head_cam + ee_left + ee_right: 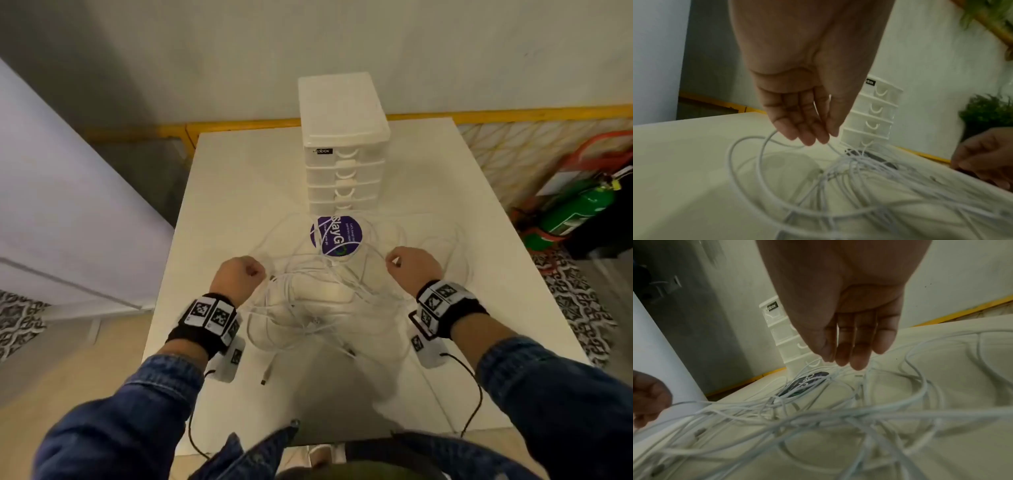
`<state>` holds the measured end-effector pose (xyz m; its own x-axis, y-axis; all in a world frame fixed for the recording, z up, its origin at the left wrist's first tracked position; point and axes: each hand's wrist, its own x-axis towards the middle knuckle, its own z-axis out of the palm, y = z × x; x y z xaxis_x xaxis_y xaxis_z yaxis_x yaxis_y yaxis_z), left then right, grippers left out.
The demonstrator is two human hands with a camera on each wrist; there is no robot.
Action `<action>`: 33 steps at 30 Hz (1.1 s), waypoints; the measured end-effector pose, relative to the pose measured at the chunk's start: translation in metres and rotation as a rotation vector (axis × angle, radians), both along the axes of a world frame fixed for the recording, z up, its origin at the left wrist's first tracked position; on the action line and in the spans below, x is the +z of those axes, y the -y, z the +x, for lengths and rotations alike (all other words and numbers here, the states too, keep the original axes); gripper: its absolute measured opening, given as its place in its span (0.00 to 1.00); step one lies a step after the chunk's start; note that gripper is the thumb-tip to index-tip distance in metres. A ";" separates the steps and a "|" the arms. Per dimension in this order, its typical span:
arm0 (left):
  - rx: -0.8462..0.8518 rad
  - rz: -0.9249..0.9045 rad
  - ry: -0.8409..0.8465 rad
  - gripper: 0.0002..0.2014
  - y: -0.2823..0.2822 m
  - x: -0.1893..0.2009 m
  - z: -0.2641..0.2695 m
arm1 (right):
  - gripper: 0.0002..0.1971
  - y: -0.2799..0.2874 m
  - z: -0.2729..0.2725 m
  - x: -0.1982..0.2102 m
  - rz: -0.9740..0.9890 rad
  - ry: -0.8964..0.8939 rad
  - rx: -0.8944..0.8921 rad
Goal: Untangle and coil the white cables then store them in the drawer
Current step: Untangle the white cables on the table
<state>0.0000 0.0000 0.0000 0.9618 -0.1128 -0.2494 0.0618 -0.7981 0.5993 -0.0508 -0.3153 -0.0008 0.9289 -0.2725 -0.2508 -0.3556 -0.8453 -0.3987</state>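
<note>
**Untangling under way, drawers shut**

The cables (301, 301) lie in a loose white tangle on the worktop (239, 178), spread from the near edge up to the foot of the drawer unit (342, 144) and across a purple round sticker (336, 235). One plug end (264, 379) trails free toward the near edge.

The left hand (239, 277) is curled at the left side of the tangle; in its wrist view the fingertips (809, 139) pinch a strand that runs off in a wide loop. The right hand (412, 265) is curled at the right side. Its wrist view shows its fingers (857, 360) hanging just above the strands with a thin line near the thumb, but whether it really grips one I cannot tell.

The step in hand looks like the first: pulling strands apart to find a single cable. No coil is made yet, and every drawer appears closed. Next, it would make sense to follow the left hand's strand to an end, such as the free plug, and draw it out slowly, since a hard pull could tighten the crossings in the middle.
</note>
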 end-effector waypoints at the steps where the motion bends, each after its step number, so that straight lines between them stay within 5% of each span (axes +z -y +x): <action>1: -0.005 0.021 -0.025 0.07 -0.002 -0.004 0.000 | 0.10 0.000 0.004 -0.002 -0.017 -0.015 -0.017; 9: -0.012 0.193 -0.126 0.14 0.004 -0.018 0.002 | 0.23 -0.004 0.034 -0.022 -0.196 -0.268 0.050; 14: 0.017 0.214 -0.225 0.19 0.015 -0.025 0.003 | 0.21 -0.008 0.038 -0.033 -0.188 -0.274 0.042; 20: 0.169 0.134 -0.051 0.11 0.002 -0.025 -0.003 | 0.18 -0.002 0.039 -0.038 -0.105 -0.224 -0.010; 26: -0.094 0.358 -0.341 0.23 0.005 -0.020 -0.016 | 0.29 -0.008 0.034 -0.040 -0.084 -0.186 0.007; 33: -0.109 0.520 -0.324 0.27 0.012 -0.025 -0.021 | 0.15 -0.004 0.035 -0.038 -0.093 -0.206 0.032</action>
